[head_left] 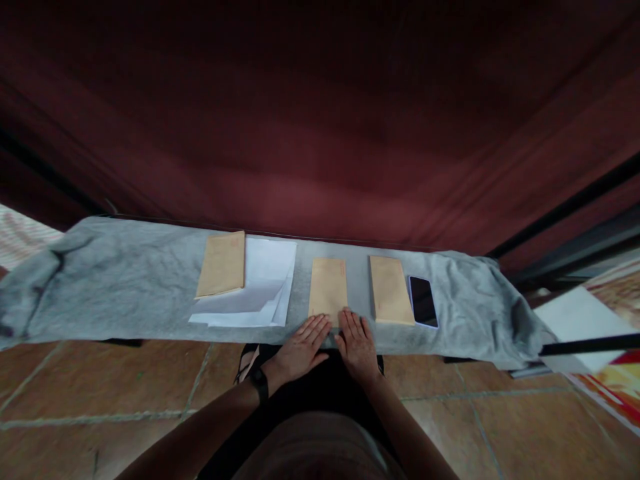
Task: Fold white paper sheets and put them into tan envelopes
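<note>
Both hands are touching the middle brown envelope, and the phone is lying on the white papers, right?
Not quite: the phone isn't on the white papers. The head view shows it beside the rightmost brown envelope. The left hand and right hand do touch the middle brown envelope.

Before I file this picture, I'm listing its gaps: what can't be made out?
Head view: red print on the middle envelope, too small to read.
Head view: that envelope's near end, partly covered by the left hand and right hand.
Head view: white papers, partly hidden under the left envelope.
Head view: colourful sheet at right, cut off by the frame edge.
</note>
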{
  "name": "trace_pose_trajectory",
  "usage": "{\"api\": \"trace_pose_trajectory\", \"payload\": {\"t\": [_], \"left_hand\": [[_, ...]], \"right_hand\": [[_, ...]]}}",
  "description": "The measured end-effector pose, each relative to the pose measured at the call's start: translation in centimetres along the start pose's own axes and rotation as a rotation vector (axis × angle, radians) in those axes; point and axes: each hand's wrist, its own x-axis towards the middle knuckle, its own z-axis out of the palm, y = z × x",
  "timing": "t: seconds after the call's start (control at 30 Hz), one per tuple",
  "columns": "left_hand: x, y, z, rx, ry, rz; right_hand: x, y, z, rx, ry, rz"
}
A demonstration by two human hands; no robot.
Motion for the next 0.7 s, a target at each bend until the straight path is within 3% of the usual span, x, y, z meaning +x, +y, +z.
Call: {"api": "trace_pose_trajectory", "payload": {"t": [0.33, 0.47, 0.7], "left_hand": [[-2.0, 0.0, 0.5, 0.02, 0.094, -0.142], [-2.0, 0.2, 0.9, 0.019, 0.117, -0.156], [-1.9, 0.1, 1.4, 0.007, 0.169, -0.166]], "right_hand": [[-1.4, 0.4, -0.2, -0.027, 0.067, 0.032], [0.3, -1.1, 0.1, 0.004, 0.083, 0.082], [4.1, -3.3, 2.1, 0.055, 0.039, -0.029]]}}
